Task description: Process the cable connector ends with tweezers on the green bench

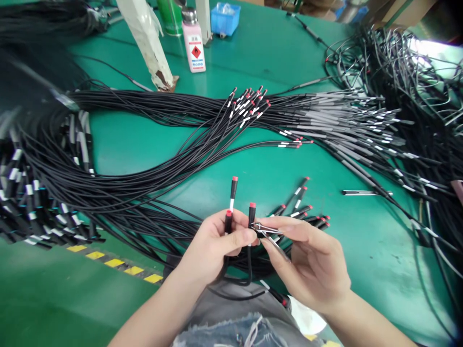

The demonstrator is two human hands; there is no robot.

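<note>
My left hand is closed around black cables with red-tipped ends. One cable end stands upright between its thumb and fingers, and another red-tipped end sticks up beside it. A third cable end with a white band rises just behind. My right hand pinches metal tweezers between thumb and fingers. The tweezers' tips are at the upright cable end, by my left thumb; exactly what they grip is too small to tell. Several more red-tipped cable ends lie behind my right hand.
A thick bundle of black cables crosses the green table. A slim silver tool lies at the right. A pink-labelled bottle, a blue bin and a worn white post stand at the back. Tangled wires pile up at the right.
</note>
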